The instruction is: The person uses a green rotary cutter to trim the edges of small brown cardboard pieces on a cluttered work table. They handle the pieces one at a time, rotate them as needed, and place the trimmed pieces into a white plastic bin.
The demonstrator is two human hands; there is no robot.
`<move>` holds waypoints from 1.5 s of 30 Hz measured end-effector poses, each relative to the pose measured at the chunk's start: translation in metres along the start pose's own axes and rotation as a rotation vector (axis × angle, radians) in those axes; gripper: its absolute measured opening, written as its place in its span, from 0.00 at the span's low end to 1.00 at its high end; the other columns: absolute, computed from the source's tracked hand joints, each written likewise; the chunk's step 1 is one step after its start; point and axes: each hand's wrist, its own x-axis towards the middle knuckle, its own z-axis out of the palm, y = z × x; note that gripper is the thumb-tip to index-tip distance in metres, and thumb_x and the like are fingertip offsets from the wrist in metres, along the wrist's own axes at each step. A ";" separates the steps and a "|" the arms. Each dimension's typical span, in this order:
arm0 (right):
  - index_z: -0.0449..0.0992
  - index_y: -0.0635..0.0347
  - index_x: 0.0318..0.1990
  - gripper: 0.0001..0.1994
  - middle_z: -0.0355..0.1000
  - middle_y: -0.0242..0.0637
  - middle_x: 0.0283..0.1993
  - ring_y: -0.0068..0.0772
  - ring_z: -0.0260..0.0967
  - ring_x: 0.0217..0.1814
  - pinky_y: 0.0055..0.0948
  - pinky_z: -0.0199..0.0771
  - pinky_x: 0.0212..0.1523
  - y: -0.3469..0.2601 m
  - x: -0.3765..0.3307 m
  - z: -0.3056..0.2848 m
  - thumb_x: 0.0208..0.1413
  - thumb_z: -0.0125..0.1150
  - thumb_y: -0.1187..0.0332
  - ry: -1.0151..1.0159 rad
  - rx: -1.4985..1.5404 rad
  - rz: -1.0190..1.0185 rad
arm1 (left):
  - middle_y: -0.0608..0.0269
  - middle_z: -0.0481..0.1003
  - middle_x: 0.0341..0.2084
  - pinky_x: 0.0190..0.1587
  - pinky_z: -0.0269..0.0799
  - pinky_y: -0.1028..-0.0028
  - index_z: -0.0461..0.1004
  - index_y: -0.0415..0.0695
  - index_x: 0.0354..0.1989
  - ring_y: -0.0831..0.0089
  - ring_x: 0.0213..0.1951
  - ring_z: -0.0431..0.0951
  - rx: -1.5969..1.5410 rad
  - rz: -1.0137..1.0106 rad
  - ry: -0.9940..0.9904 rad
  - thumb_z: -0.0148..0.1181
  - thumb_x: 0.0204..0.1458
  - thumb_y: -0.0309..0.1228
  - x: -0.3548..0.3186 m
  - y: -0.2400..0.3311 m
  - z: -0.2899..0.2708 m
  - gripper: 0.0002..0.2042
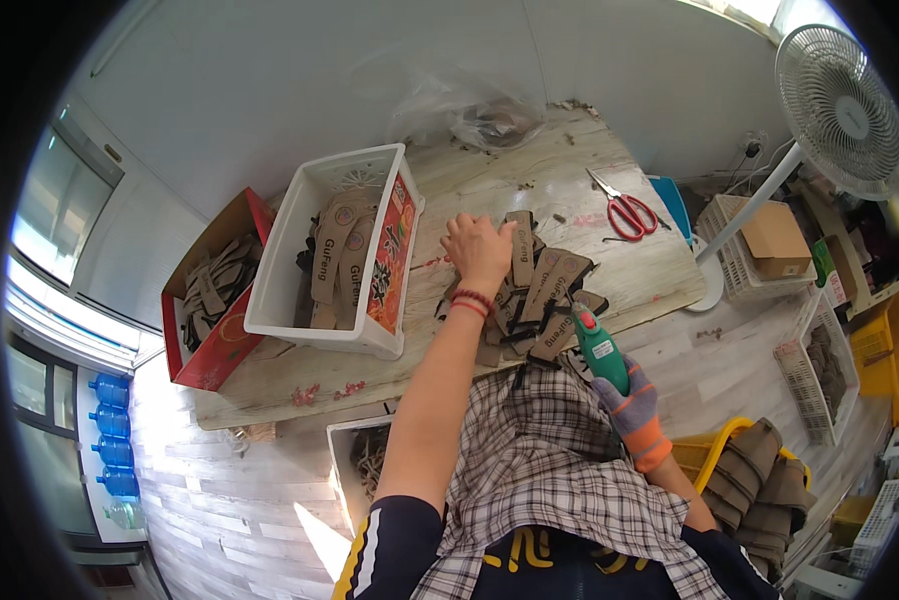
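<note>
My bare left hand (480,250) lies over the table at the left edge of a loose pile, its fingers stretched and somewhat apart. Its thumb side is beside a brown fabric strap piece (521,250) with dark ends and printed lettering. More such brown pieces (555,275) lie heaped and overlapping to the right and nearer to me. In a grey and orange glove, my right hand (635,415) is closed round a green handheld power tool (605,358) with a red button. The tool's front end points at the pile's near right edge; whether it touches a piece I cannot tell.
A white plastic bin (260,318) and a red box (185,370), both holding brown pieces, stand left. Red-handled scissors (630,216) lie on the table (660,270) at right. A standing fan (850,115) and a yellow basket (715,455) of brown pieces are at right.
</note>
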 end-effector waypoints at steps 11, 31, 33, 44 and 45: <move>0.68 0.64 0.55 0.27 0.75 0.40 0.41 0.24 0.71 0.39 0.24 0.72 0.39 0.002 0.013 -0.003 0.49 0.68 0.62 0.073 -0.035 0.086 | 0.52 0.66 0.52 0.59 0.51 0.54 0.79 0.49 0.43 0.57 0.56 0.60 -0.037 0.327 0.088 0.55 0.46 0.23 0.012 0.008 0.050 0.15; 0.67 0.65 0.55 0.27 0.74 0.38 0.42 0.24 0.70 0.39 0.23 0.72 0.39 -0.014 0.017 0.008 0.50 0.68 0.63 0.028 0.056 0.018 | 0.63 0.77 0.29 0.32 0.76 0.76 0.72 0.39 0.36 0.75 0.29 0.78 -1.744 -0.515 -0.178 0.58 0.52 0.22 -0.077 0.030 -0.010 0.04; 0.67 0.66 0.55 0.28 0.74 0.39 0.42 0.24 0.71 0.38 0.23 0.72 0.38 -0.007 0.012 0.009 0.49 0.69 0.61 0.005 -0.021 0.002 | 0.62 0.77 0.29 0.32 0.76 0.77 0.72 0.39 0.35 0.75 0.29 0.78 -1.751 -0.563 -0.145 0.58 0.52 0.23 -0.088 0.025 -0.009 0.04; 0.67 0.65 0.55 0.28 0.74 0.39 0.40 0.21 0.69 0.35 0.21 0.71 0.35 -0.008 0.008 0.013 0.49 0.69 0.61 0.002 -0.022 0.017 | 0.62 0.78 0.30 0.34 0.75 0.77 0.73 0.40 0.34 0.75 0.30 0.77 -1.789 -0.660 -0.106 0.59 0.51 0.23 -0.110 0.037 -0.013 0.03; 0.67 0.64 0.55 0.28 0.74 0.38 0.39 0.20 0.69 0.35 0.21 0.71 0.34 -0.012 0.008 0.013 0.49 0.69 0.62 -0.004 -0.014 0.052 | 0.63 0.78 0.29 0.34 0.75 0.77 0.73 0.40 0.34 0.75 0.30 0.77 -1.793 -0.678 -0.106 0.60 0.51 0.23 -0.112 0.040 -0.014 0.03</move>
